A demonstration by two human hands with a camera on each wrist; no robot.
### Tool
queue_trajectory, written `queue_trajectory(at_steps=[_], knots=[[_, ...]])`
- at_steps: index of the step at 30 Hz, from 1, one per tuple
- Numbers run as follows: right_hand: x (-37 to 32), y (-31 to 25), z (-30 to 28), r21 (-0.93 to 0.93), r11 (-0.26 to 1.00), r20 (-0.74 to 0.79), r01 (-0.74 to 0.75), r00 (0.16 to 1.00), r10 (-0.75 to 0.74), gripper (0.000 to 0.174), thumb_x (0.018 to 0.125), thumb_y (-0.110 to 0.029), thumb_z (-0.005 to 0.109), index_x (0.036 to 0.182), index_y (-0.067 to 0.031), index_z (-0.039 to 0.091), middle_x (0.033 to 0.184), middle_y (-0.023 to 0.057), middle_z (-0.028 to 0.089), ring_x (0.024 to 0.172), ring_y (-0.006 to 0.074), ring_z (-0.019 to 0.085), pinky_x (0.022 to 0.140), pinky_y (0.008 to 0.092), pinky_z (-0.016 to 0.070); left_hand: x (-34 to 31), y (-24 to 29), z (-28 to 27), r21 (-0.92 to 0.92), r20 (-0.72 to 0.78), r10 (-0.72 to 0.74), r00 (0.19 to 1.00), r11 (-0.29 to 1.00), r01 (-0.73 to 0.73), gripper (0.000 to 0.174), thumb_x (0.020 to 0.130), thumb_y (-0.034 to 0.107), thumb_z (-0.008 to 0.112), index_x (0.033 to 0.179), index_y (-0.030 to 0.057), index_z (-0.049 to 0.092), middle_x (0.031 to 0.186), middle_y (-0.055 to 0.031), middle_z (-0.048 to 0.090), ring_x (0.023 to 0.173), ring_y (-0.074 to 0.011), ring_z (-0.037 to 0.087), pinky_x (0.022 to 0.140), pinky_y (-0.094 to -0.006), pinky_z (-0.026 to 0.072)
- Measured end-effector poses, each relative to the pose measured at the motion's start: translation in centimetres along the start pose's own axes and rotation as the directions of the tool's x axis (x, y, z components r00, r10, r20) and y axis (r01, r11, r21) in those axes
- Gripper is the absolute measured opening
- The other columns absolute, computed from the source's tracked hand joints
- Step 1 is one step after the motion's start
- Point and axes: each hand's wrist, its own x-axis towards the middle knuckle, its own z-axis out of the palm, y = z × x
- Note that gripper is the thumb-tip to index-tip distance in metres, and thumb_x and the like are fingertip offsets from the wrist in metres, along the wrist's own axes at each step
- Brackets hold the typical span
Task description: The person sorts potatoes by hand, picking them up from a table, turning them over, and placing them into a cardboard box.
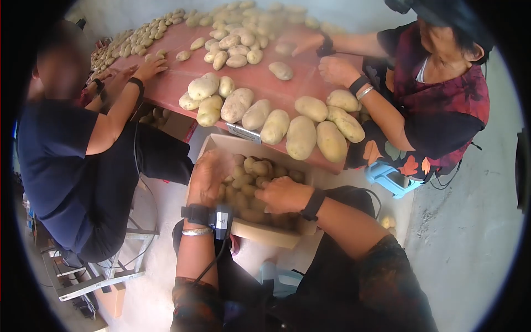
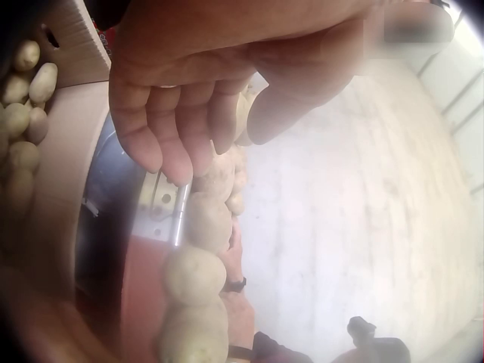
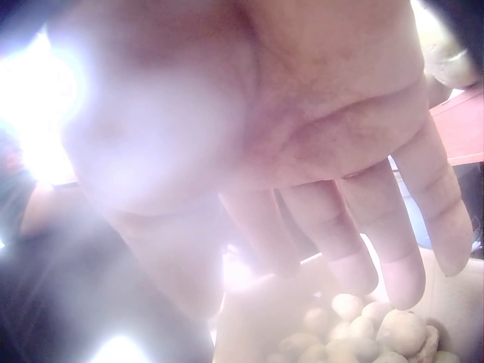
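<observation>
A cardboard box [image 1: 265, 235] filled with small potatoes [image 1: 246, 185] stands before me, below the table's near edge. My left hand [image 1: 210, 174] hovers over the box's left side, fingers loosely bent and holding nothing. In the left wrist view, the left hand [image 2: 219, 91] hangs in front of the row of large potatoes [image 2: 198, 276]. Over the right part of the box is my right hand [image 1: 287, 195], its fingers pointing inward. From the right wrist, that hand [image 3: 325, 151] shows a bare palm and extended, spread fingers above the small potatoes [image 3: 401, 333].
Large potatoes [image 1: 301, 138] line the near edge of the red table [image 1: 166, 88], with a heap of potatoes [image 1: 235, 44] farther back. One person [image 1: 83, 160] sits at left, another [image 1: 442, 105] at right, both with hands over the table. A blue stool [image 1: 390, 180] stands at right.
</observation>
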Motion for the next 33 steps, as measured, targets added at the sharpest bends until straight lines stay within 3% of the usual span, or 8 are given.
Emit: queue_trajectory(at_steps=[18, 24, 26, 27, 29, 30, 31, 33], knots=[[0.4, -0.3, -0.8, -0.02, 0.999, 0.048, -0.037, 0.998, 0.038, 0.036, 0.074, -0.024, 0.061, 0.106, -0.0081, 0.053, 0.099, 0.0141, 0.054, 0.09, 0.0321, 0.056, 0.076, 0.0433, 0.0441, 0.4, 0.1, 0.1, -0.005, -0.006, -0.022, 1.0, 1.0, 0.022, 0.021, 0.085, 0.024, 0.053, 0.094, 0.0042, 0.055, 0.084, -0.0076, 0.061, 0.078, -0.0184, 0.06, 0.071, -0.0306, 0.047], [0.9, -0.1, -1.8, 0.093, 0.995, -0.082, 0.028, 0.996, -0.02, 0.034, 0.075, -0.023, 0.061, 0.103, -0.0057, 0.053, 0.095, 0.0141, 0.055, 0.087, 0.0323, 0.057, 0.073, 0.0407, 0.0452, 0.6, 0.8, -0.2, -0.056, -0.039, -0.009, 0.999, 0.998, 0.007, 0.018, 0.089, 0.022, 0.047, 0.092, 0.0054, 0.052, 0.084, -0.0057, 0.058, 0.077, -0.0146, 0.057, 0.07, -0.027, 0.0459], [0.7, 0.3, -2.4, 0.261, 0.954, -0.296, 0.146, 0.953, -0.065, 0.033, 0.078, -0.022, 0.061, 0.104, -0.0035, 0.053, 0.095, 0.0133, 0.057, 0.082, 0.0297, 0.058, 0.071, 0.0367, 0.0463, 0.9, 0.8, -0.5, -0.096, -0.062, 0.007, 0.998, 0.995, -0.013, 0.019, 0.086, 0.021, 0.051, 0.093, 0.0032, 0.055, 0.084, -0.0083, 0.061, 0.077, -0.0184, 0.06, 0.07, -0.0306, 0.0478], [0.6, 0.5, -3.3, 0.253, 0.957, -0.289, 0.143, 0.955, -0.066, 0.033, 0.078, -0.022, 0.061, 0.104, -0.0035, 0.053, 0.095, 0.0133, 0.057, 0.082, 0.0297, 0.058, 0.071, 0.0367, 0.0463, 1.1, 1.0, -0.6, -0.107, -0.06, 0.01, 0.998, 0.994, -0.016, 0.019, 0.086, 0.021, 0.051, 0.093, 0.0032, 0.055, 0.084, -0.0083, 0.061, 0.077, -0.0184, 0.06, 0.07, -0.0306, 0.0478], [0.1, 0.8, -5.8, 0.293, 0.936, -0.436, 0.194, 0.899, -0.05, 0.032, 0.08, -0.021, 0.062, 0.105, -0.0023, 0.054, 0.093, 0.0109, 0.059, 0.079, 0.0234, 0.058, 0.07, 0.0328, 0.0466, 0.9, 1.3, -0.9, -0.109, -0.044, -0.003, 0.999, 0.994, -0.002, 0.02, 0.086, 0.021, 0.052, 0.093, 0.0034, 0.055, 0.084, -0.0084, 0.061, 0.076, -0.0183, 0.06, 0.07, -0.0302, 0.0479], [-0.3, 1.1, -7.4, 0.334, 0.926, -0.431, 0.179, 0.902, -0.019, 0.033, 0.081, -0.021, 0.061, 0.107, -0.0024, 0.055, 0.089, 0.0087, 0.059, 0.08, 0.0181, 0.057, 0.071, 0.0291, 0.0461, 0.8, 1.6, -1.1, -0.117, -0.044, -0.009, 0.999, 0.993, 0.004, 0.02, 0.086, 0.021, 0.052, 0.093, 0.0034, 0.055, 0.084, -0.0084, 0.061, 0.076, -0.0183, 0.06, 0.07, -0.0302, 0.0479], [-0.8, 0.5, -9.7, 0.384, 0.921, -0.406, 0.067, 0.908, 0.103, 0.03, 0.078, -0.02, 0.063, 0.101, -0.0022, 0.056, 0.088, 0.012, 0.059, 0.079, 0.0214, 0.058, 0.069, 0.0298, 0.0464, 0.7, 1.9, -1.1, -0.124, -0.037, 0.001, 0.999, 0.992, -0.006, 0.02, 0.086, 0.021, 0.051, 0.093, 0.0034, 0.055, 0.084, -0.0085, 0.061, 0.076, -0.0183, 0.06, 0.07, -0.0299, 0.0479], [-1.2, 0.9, -13.8, 0.362, 0.923, -0.473, 0.13, 0.879, 0.062, 0.03, 0.078, -0.019, 0.063, 0.102, -0.0022, 0.056, 0.087, 0.0093, 0.06, 0.075, 0.0168, 0.057, 0.066, 0.0283, 0.0456, 0.7, 2.2, -1.2, -0.141, -0.023, 0.008, 1.0, 0.99, -0.012, 0.019, 0.086, 0.021, 0.051, 0.094, 0.0035, 0.055, 0.084, -0.0087, 0.061, 0.076, -0.0183, 0.06, 0.07, -0.0296, 0.0479]])
